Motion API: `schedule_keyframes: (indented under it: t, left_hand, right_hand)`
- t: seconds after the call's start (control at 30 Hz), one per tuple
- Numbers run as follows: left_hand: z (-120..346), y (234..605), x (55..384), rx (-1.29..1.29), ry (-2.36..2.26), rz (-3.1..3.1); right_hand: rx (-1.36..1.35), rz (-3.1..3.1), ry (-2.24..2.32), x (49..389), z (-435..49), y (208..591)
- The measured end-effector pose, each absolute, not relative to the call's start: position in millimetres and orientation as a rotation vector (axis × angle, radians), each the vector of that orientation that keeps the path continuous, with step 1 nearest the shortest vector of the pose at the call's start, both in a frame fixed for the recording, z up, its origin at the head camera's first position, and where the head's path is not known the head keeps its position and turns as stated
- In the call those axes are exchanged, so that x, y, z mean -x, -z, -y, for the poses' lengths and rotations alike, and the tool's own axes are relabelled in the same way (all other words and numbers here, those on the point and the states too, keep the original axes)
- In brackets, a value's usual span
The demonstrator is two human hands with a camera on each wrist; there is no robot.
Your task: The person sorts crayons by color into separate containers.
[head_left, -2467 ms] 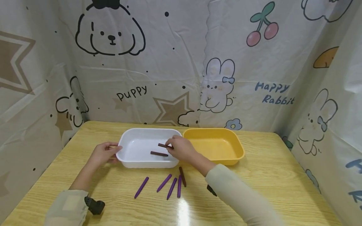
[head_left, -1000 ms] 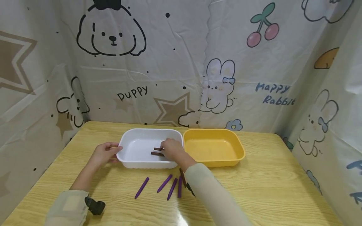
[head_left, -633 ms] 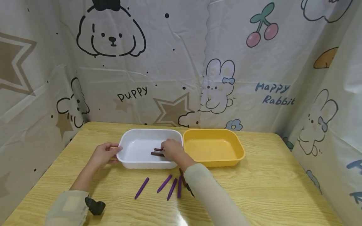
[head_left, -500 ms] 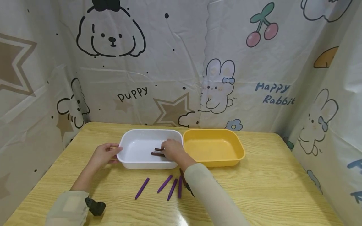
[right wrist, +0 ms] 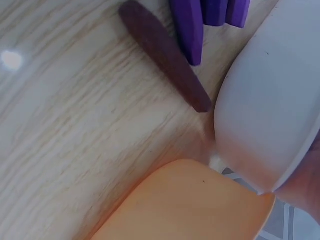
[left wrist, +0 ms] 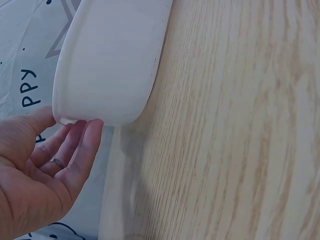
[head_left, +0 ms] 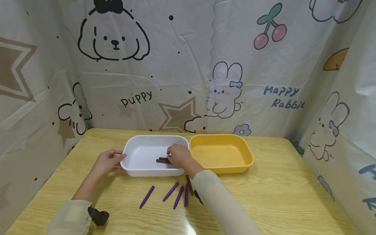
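My left hand [head_left: 107, 162] grips the left end of a white plastic tub [head_left: 154, 172], thumb at the rim and fingers against the outer wall, as the left wrist view also shows. Inside that tub, my right hand [head_left: 180, 156] reaches down at the right side and pinches a brown crayon [head_left: 162, 158], whose right end is hidden by the fingers. A second brown crayon [head_left: 160, 161] lies right alongside it on the tub floor. In the right wrist view the tub wall hides most of the right hand.
A yellow tub [head_left: 221, 169] stands against the white tub's right side. In front lie several purple crayons [head_left: 147, 197] and a brown crayon [head_left: 189, 185], partly beside the right sleeve [head_left: 217, 199]. Printed cloth [head_left: 132, 78] hangs behind the table [head_left: 279, 182].
The right hand has moved down and left into the white tub, and its brown crayon now lies close against the other one. The left hand keeps its grip on the tub.
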State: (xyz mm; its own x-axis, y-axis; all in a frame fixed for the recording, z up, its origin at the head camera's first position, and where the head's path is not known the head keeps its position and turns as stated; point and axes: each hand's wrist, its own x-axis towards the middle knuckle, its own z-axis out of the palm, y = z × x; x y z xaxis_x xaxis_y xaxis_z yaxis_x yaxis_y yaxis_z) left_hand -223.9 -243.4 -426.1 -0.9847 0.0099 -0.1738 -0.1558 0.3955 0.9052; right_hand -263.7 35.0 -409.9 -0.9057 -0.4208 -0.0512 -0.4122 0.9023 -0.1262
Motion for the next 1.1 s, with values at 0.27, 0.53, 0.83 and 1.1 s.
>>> schedule_keyframes:
  t: [0.27,0.53,0.83,1.1]
  left_hand:
    - [244,426,225,0.156,-1.603,-2.487]
    - [244,429,226,0.146,-1.605,-2.505]
    - [253,449,238,0.135,-1.64,-2.49]
    - [239,423,222,0.142,-1.594,-2.523]
  right_hand:
    - [0.668,-3.006,0.328,259,-41,401]
    - [0.648,-3.03,0.516,246,-48,389]
    - [0.692,-3.012,0.667,227,-61,375]
    - [0.737,-3.0,0.719,208,-78,373]
